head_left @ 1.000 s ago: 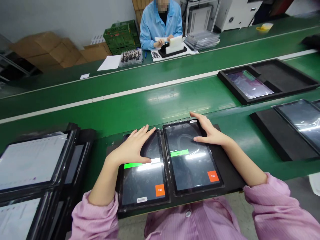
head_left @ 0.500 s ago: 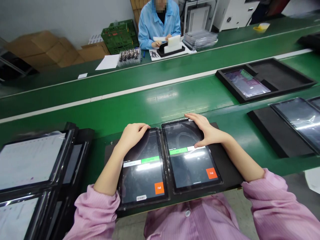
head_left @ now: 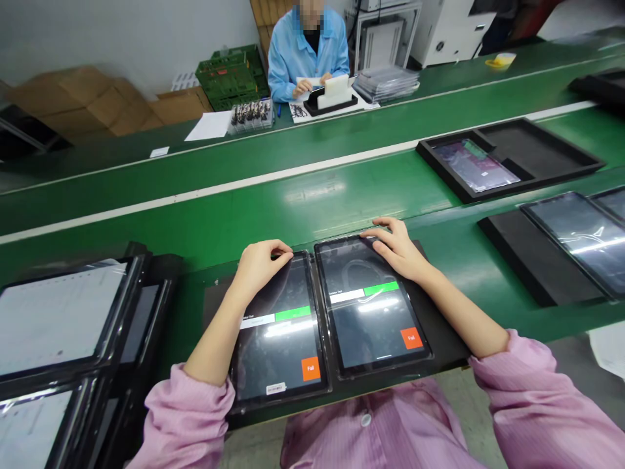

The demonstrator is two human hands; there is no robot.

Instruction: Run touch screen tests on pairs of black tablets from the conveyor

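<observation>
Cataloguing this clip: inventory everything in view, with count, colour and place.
Left tablet: 1, black, front centre
Right tablet: 1, black, beside it
Stacked tablets: several, black-rimmed, left edge
More tablets: 2, dark, right edge
Foam tray: 1, black, beyond those
Bench: 1, green, throughout
Coworker: 1, blue jacket, opposite
Parts box: 1, clear, beside coworker
Stand: 1, black, before coworker
Plastic stack: 1, clear, beside coworker
Paper: several, white, far side
Crate stack: 1, green, back left
Boxes: several, brown, back left
Machine: 1, white, top right
Bowl: 1, yellow, white, upper right
Left hand: 1, bare, left tablet's top
Right hand: 1, bare, right tablet's top
Sleeves: 2, pink, bottom
</observation>
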